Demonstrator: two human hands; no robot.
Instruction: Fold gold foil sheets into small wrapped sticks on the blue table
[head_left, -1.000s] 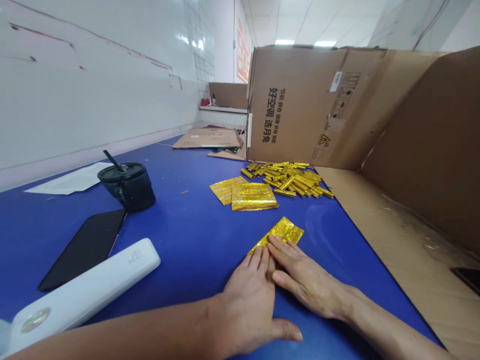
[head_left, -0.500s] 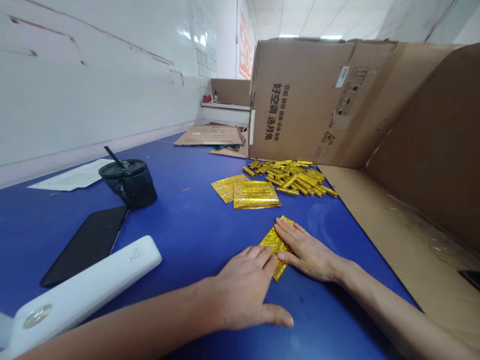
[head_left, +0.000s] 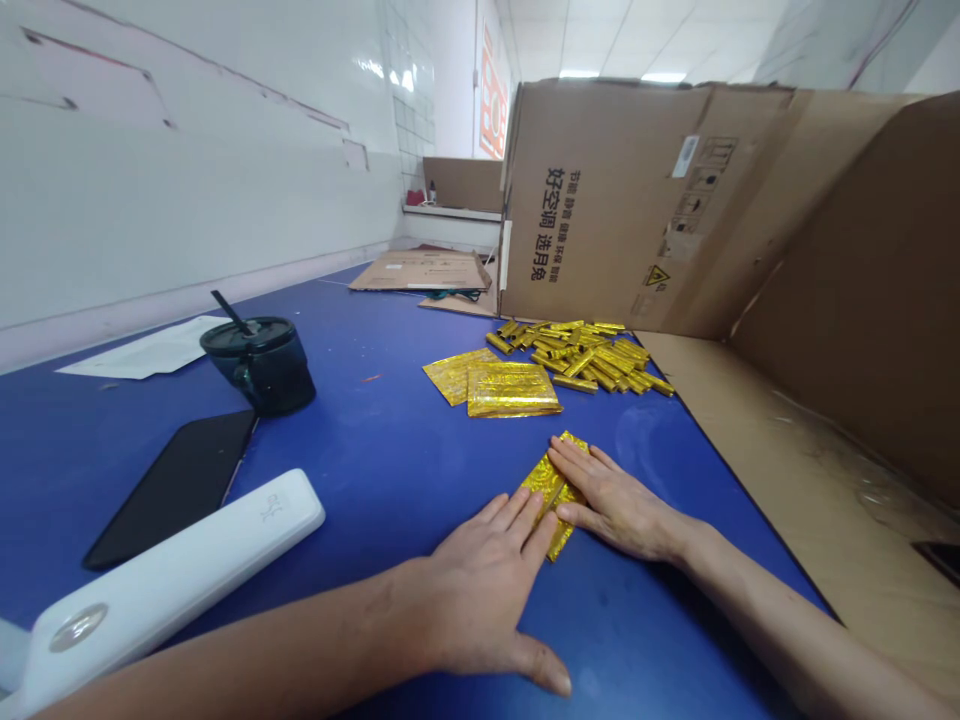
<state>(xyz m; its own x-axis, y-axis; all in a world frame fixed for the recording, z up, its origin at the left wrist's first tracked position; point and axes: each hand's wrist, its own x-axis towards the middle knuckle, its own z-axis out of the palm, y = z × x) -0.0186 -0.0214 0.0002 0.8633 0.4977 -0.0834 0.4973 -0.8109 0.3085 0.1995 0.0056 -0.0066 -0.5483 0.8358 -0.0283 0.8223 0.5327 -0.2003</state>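
The foil (head_left: 544,477) lay on the worktop (head_left: 375,440), nearer its right edge than its left, slanting under both hands. The left hand (head_left: 484,580) was spread open, palm down, fingertips on the foil and thumb stuck out wide over the worktop. The right hand (head_left: 622,505) lay flat across the foil's other side, fingers straight, thumb apart — neither had anything gripped. Just beyond lay two gold sheets (head_left: 516,390), one overlapping the other. Farther off, a heap of tubes (head_left: 596,355) sat by the right edge, a box (head_left: 600,225) standing behind. Toward the left edge — well apart from the foil — were a cup (head_left: 274,370), a phone (head_left: 176,480), a white device (head_left: 180,575) and paper (head_left: 142,350). Cardboard (head_left: 420,270) lay toward the far edge.
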